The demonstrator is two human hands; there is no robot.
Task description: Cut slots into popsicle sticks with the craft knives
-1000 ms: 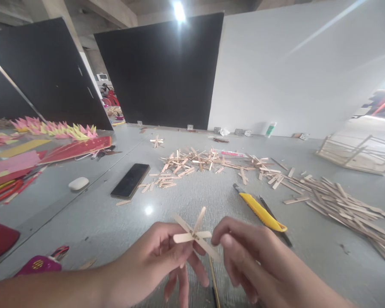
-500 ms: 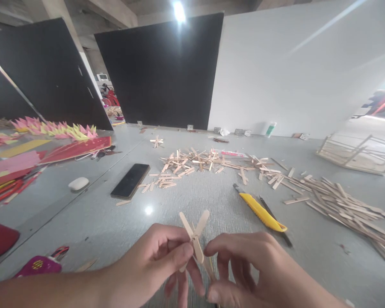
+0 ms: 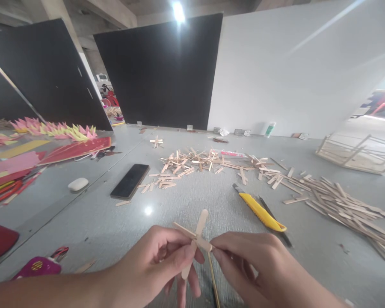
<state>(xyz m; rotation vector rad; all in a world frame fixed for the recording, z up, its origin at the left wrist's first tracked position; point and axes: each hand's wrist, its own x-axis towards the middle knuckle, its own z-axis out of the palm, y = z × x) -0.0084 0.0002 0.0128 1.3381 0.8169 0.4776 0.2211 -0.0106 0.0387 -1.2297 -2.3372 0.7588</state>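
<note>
Small rounded craft sticks joined in a star-like cross (image 3: 201,222) stand between my two hands, low in the middle of the head view. My left hand (image 3: 167,256) is closed, thumb and forefinger pinching the cross near its centre. At the tip of its right-hand arm, my right hand (image 3: 244,261) closes thumb and forefinger on the same cross. Below them a thin stick (image 3: 213,280) slants toward the table's near edge; its upper end is partly hidden by the hands. Beyond my right hand lies a yellow utility knife (image 3: 263,212), a dark slim tool (image 3: 285,239) beside it.
Loose craft stick pieces (image 3: 192,161) spread across the table, with longer sticks (image 3: 343,205) piled at the right. A phone (image 3: 130,181), a white case (image 3: 78,184) and a purple glue gun (image 3: 40,266) lie leftward. A stick frame (image 3: 353,155) stands far right, before upright boards.
The cross has turned, so its arms point differently. My right hand has moved up from below and now pinches one arm's tip. My left hand keeps its hold.
</note>
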